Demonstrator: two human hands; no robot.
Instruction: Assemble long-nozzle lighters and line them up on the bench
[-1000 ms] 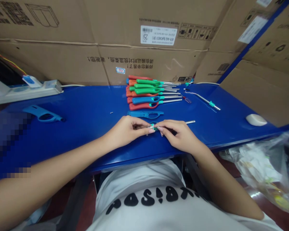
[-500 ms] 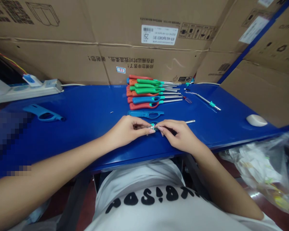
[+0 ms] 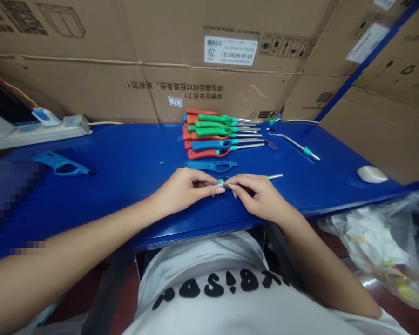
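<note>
My left hand [image 3: 183, 188] and my right hand [image 3: 256, 195] meet at the middle of the blue table [image 3: 125, 163], fingertips pinched together on a small lighter part [image 3: 220, 183] with a teal collar and a metal tube [image 3: 275, 177] pointing right. Just beyond my fingers lies a blue handle shell [image 3: 211, 165]. Further back sits a pile of finished long lighters [image 3: 216, 134] with red, green and blue handles, metal tubes pointing right.
Another blue handle shell [image 3: 61, 165] lies at the left. A loose metal tube with teal collar [image 3: 296, 145] and a white oval object [image 3: 371, 174] lie at the right. A power strip [image 3: 38, 130] sits back left. Cardboard boxes [image 3: 209, 60] wall the back; a plastic bag [image 3: 377, 242] hangs right.
</note>
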